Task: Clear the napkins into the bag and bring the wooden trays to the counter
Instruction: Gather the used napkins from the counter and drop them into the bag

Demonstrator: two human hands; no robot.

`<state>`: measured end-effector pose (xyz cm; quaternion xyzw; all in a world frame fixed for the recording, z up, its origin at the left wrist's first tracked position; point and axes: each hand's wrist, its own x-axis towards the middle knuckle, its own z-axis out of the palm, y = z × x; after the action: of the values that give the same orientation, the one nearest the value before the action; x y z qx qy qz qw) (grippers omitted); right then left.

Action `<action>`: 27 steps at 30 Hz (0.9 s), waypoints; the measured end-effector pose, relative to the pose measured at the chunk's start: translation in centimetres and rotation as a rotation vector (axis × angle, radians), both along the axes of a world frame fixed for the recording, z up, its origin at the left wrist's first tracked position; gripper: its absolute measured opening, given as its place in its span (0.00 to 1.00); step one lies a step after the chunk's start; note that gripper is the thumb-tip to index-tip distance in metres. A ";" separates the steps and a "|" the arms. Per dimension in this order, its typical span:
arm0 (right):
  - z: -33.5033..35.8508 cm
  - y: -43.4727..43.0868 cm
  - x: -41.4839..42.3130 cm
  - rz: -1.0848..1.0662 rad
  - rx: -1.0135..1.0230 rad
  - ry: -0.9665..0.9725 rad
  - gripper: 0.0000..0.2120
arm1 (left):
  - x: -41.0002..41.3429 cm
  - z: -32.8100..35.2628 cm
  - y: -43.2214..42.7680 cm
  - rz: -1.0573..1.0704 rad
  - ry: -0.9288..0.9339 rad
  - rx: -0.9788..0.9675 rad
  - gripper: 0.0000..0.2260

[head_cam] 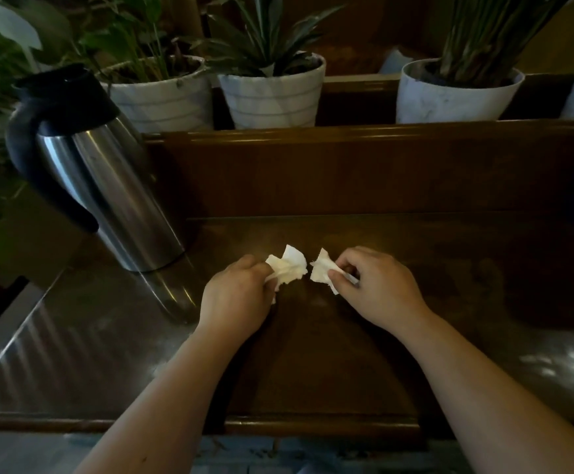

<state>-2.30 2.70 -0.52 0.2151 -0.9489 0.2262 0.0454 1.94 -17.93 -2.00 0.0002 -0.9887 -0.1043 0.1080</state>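
Two bare forearms reach forward from the bottom edge over a dark, glossy wooden worktop. Left hand has its grip pinched on a crumpled white napkin; right hand pinches a second napkin. Both wads sit just above the wood near the middle, close together but apart. Paper like this looks feather-light, soft and easily torn, so a bunched fingertip hold on the thickest crumple should serve. A steel jug with a black handle stands to the left; three white plant pots line a ledge behind. No bag or wooden tray is visible.
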 end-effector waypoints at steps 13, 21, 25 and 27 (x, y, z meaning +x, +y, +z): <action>-1.0 6.0 7.5 -0.377 -0.059 0.004 0.06 | 0.1 0.6 4.5 -0.479 0.108 0.161 0.08; -0.4 14.9 15.5 -0.623 -0.167 -0.009 0.03 | 3.2 1.3 15.5 -0.752 0.095 0.174 0.10; -0.6 19.9 19.2 -0.698 -0.232 0.058 0.05 | 5.5 1.3 21.9 -0.884 0.102 0.143 0.08; -1.1 23.3 21.5 -0.743 -0.261 0.076 0.06 | 7.0 0.9 25.9 -0.922 0.111 0.129 0.08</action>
<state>19.16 26.03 -1.67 -0.1423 -0.9231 0.3048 0.1862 8.90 7.96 -1.08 -0.4379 -0.8699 -0.2024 0.1029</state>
